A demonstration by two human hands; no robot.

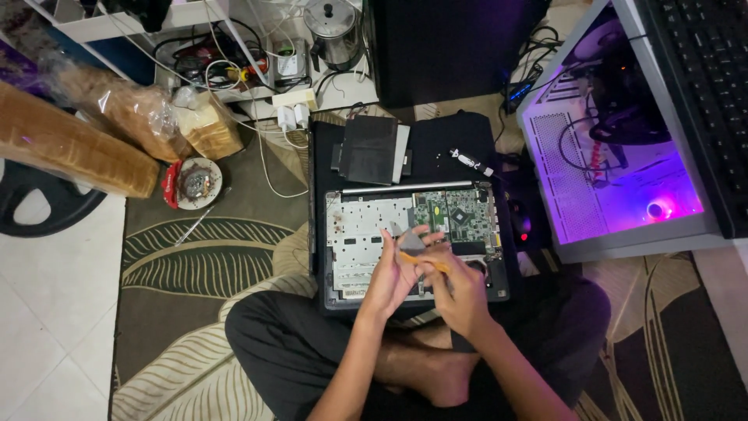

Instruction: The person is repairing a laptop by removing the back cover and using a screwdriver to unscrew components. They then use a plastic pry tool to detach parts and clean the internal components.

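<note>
Left hand [393, 273] pinching grey pad [408, 240], right hand [460, 292] gripping orange stick [423, 262] over opened laptop [354, 234]; slip risks scratching circuit board [456, 217].

Laptop's front edge [413, 300] behind both hands; keyboard [701, 93] cut off.
</note>
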